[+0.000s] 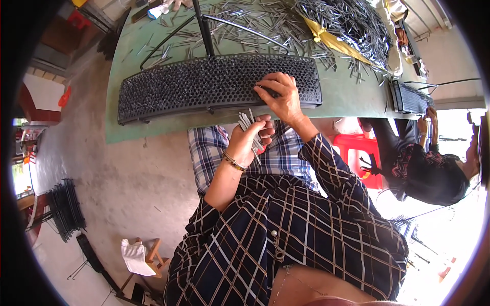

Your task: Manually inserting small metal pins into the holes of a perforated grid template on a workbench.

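Note:
My left hand (244, 140), with a bracelet at the wrist, is closed around a small bunch of thin grey metal rods (246, 121) just below the table's near edge. In front of it stands a long black rack (199, 84), its face covered with rows of round holes. Many holes in its left and middle parts look filled with small shiny ends; toward the right they look darker. My right hand (286, 102) rests at the rack's right part, thumb and fingertips pinched together against the holes. Whatever sits between those fingertips is too small to make out.
Loose rods (245, 35) lie scattered over the green table (115, 117) behind the rack. A big heap of rods (352, 25) on yellow-edged sheeting fills the far right. A co-worker (429, 168) handles another rack (408, 97) at right, near a red stool (357, 148).

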The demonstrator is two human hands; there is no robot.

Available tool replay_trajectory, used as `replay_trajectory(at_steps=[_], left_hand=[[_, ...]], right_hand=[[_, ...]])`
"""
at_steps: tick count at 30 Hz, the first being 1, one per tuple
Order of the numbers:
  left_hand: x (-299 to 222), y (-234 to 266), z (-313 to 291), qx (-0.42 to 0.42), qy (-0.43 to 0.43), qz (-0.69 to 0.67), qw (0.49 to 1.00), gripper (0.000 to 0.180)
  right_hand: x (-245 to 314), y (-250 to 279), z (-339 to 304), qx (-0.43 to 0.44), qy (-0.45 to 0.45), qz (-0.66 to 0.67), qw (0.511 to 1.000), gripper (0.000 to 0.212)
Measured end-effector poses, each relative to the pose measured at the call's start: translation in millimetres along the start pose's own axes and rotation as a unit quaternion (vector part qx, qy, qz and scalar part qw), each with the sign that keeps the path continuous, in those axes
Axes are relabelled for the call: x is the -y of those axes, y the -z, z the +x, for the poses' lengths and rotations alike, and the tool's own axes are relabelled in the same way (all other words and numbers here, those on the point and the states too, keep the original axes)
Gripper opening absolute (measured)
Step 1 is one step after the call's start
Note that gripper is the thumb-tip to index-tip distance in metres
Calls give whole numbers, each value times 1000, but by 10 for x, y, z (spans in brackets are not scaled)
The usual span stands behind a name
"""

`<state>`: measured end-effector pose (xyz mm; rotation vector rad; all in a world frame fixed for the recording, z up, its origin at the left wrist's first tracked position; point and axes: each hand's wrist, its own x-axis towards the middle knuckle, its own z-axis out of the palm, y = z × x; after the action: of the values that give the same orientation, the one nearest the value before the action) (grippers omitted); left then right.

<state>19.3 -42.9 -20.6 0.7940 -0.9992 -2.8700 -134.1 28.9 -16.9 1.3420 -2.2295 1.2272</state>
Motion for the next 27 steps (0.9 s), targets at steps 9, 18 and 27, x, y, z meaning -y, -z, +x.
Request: replay_trajectory(at_steps=[9,18,27], left_hand=[[-19,-45,-33,-7,-2,5,1000,20],[-3,-55,-21,-11,-2,6,1000,20],[-18,-75,35,-2,-1,-71,997,21]], right_hand=[[10,19,28,13,29,-21,999,13],[-5,67,77,-9,19,-29,999,11],[-42,52,43,60,-10,-41,997,15]])
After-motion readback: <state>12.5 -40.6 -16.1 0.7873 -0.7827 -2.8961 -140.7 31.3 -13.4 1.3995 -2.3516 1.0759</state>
